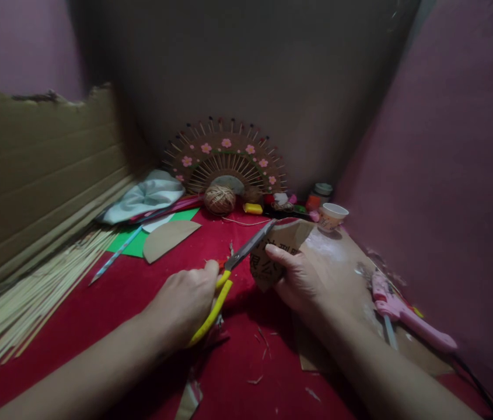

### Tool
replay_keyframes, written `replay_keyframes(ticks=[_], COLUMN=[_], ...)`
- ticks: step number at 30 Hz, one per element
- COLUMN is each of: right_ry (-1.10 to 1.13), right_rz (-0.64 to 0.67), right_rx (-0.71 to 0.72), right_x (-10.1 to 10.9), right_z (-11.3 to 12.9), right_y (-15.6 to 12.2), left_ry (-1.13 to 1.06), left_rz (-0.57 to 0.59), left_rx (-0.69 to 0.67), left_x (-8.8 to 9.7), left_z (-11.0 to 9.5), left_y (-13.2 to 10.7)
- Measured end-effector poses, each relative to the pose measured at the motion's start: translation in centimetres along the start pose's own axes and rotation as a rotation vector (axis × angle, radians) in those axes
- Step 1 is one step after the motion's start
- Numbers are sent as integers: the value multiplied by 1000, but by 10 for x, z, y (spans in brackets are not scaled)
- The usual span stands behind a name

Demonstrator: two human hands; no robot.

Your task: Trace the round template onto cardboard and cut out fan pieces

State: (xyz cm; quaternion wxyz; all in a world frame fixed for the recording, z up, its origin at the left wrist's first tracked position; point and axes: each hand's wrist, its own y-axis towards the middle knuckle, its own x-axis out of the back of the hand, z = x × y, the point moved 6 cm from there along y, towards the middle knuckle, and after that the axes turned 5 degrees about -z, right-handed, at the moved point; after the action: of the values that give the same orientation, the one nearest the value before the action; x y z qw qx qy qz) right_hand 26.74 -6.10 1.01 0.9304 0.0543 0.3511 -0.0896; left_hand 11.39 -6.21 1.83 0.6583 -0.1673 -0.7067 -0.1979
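My left hand (187, 303) is closed round the yellow handles of a pair of scissors (233, 268). The blades point up and to the right, into the edge of a brown cardboard piece (281, 248) with printed characters. My right hand (301, 280) grips that cardboard piece from the right, thumb on top, holding it tilted above the red cloth (150, 291).
A pink glue gun (397, 312) lies on brown board at the right. Bamboo sticks (23, 291) lie in a bundle at the left beside a cardboard sheet (31, 169). A cut cardboard shape (170, 238), green paper, a twine ball (219, 199), a stick fan (224, 160) and a paper cup (331, 216) sit at the back.
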Motion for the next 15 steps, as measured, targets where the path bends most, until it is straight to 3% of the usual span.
replay_keyframes(ticks=[8,15], right_ry=[20,4], right_rz=[-47,-48], right_rx=[-48,-51], right_x=[3,5], right_z=[5,6], right_y=[3,5], left_ry=[41,-120], left_rz=[-19,-83], left_rx=[-10,25], left_x=[0,2], left_z=[2,8], left_y=[0,1])
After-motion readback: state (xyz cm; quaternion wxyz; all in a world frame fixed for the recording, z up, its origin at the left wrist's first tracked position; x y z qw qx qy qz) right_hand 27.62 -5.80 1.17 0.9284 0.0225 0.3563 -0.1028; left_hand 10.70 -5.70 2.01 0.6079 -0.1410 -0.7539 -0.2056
